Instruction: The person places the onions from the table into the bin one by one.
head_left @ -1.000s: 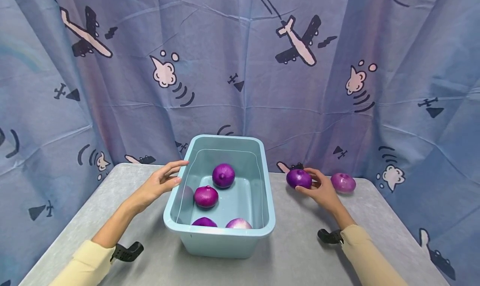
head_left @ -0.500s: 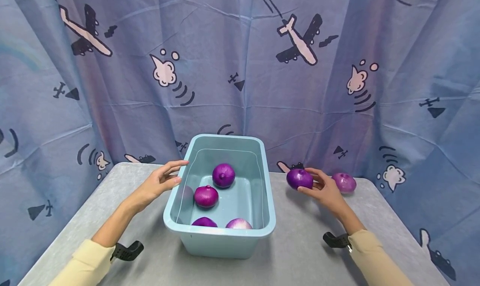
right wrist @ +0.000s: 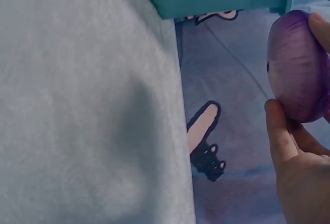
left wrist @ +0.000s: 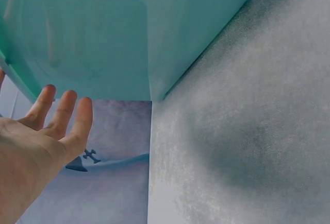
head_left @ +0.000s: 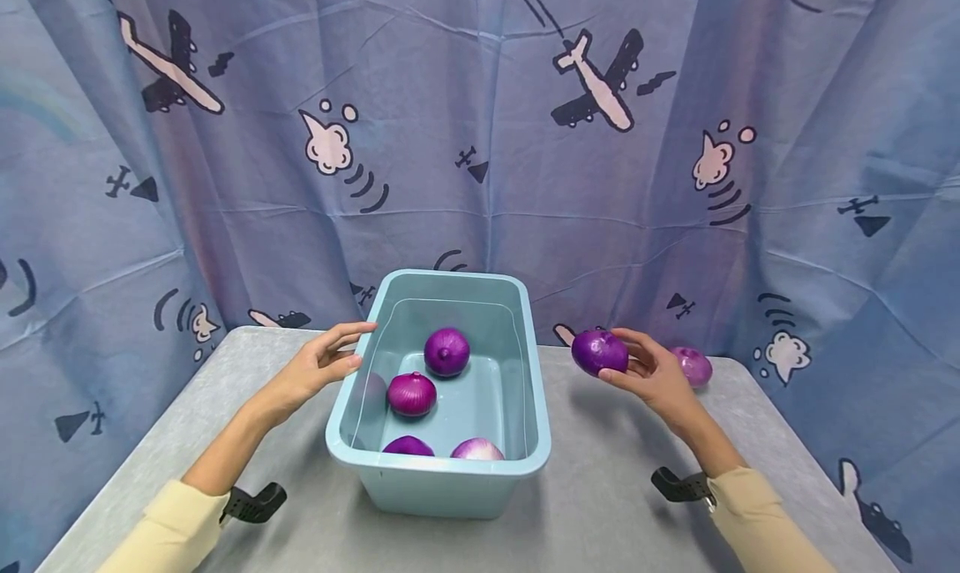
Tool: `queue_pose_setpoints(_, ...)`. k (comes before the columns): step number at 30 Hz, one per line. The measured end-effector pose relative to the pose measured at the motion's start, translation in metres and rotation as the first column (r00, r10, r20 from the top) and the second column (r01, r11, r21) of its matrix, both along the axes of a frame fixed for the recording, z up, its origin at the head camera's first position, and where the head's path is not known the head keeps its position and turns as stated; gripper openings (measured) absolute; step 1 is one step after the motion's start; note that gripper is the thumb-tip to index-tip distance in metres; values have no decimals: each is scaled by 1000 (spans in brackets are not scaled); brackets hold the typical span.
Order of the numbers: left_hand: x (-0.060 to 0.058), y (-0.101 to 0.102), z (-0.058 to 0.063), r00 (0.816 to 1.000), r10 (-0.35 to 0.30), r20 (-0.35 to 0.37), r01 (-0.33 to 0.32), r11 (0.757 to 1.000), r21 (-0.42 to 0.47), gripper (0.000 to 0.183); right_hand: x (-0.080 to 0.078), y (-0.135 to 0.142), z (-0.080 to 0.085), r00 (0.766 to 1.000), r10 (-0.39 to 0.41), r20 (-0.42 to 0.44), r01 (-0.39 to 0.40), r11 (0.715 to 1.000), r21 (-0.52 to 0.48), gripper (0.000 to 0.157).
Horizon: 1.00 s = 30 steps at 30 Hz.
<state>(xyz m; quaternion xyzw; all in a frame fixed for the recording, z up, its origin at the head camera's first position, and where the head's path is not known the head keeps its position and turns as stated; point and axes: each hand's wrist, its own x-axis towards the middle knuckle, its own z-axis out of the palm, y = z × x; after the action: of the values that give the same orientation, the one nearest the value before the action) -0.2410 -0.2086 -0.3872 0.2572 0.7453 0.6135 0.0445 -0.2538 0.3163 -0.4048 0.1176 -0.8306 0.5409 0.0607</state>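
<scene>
My right hand (head_left: 651,374) grips a purple onion (head_left: 599,352) between thumb and fingers, held just above the table to the right of the bin. The right wrist view shows the same onion (right wrist: 296,67) clear of the tabletop, with its shadow below. My left hand (head_left: 324,368) touches the left rim of the light blue plastic bin (head_left: 536,373), its fingers nearly straight. In the left wrist view, the fingers of that hand (left wrist: 36,136) lie by the bin's outer wall. Several onions lie in the bin, among them a purple onion (head_left: 447,353) at the back and another onion (head_left: 412,394) at middle left.
A paler purple onion (head_left: 693,367) stands at the table's back right, partly behind my right hand. The grey table (head_left: 600,490) ends at a blue curtain (head_left: 480,139) printed with aeroplanes. Each wrist carries a black strap mount (head_left: 681,485).
My right hand has raised the purple onion slightly off the table and tilted it. The right forearm has shifted a little to the right. The left hand and bin have stayed put.
</scene>
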Motion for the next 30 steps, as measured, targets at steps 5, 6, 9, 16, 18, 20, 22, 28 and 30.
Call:
queue_pose_setpoints(5, 0, -1, 0, 1000, 7, 2, -7, 1000, -4, 52, 5, -3, 9, 1000, 27, -2, -27, 1000, -15, 69)
queue_pose_setpoints(6, 0, -1, 0, 1000, 9, 3, -9, 1000, -5, 52, 6, -4, 11, 999, 32, -1, -32, 999, -18, 69)
queue_pose_setpoints(9, 1, -1, 0, 1000, 7, 1, -7, 1000, -5, 52, 9, -5, 16, 999, 48, -2, -48, 998, -31, 69)
queue_pose_setpoints(16, 0, -1, 2, 1000, 15, -2, -15, 1000, -19, 52, 15, -10, 26, 996, 86, -31, -88, 994, -70, 67)
queue_pose_setpoints(18, -1, -2, 3, 1000, 18, 2, -18, 999, -27, 52, 16, -13, 28, 995, 94, -37, -97, 992, -76, 67)
queue_pose_setpoints(20, -1, -2, 4, 1000, 22, 6, -22, 999, -39, 52, 17, -15, 31, 994, 103, -41, -106, 991, -81, 66)
queue_pose_setpoints(22, -1, -3, 5, 1000, 25, 9, -25, 999, -49, 52, 18, -18, 33, 993, 110, -49, -114, 990, -88, 66)
queue_pose_setpoints(28, -1, -4, 7, 999, 31, 12, -30, 997, -67, 53, 18, -25, 39, 988, 136, -79, -144, 983, -111, 66)
queue_pose_setpoints(30, -1, -4, 7, 999, 29, 18, -28, 997, -67, 53, 18, -28, 43, 985, 149, -85, -159, 980, -117, 66)
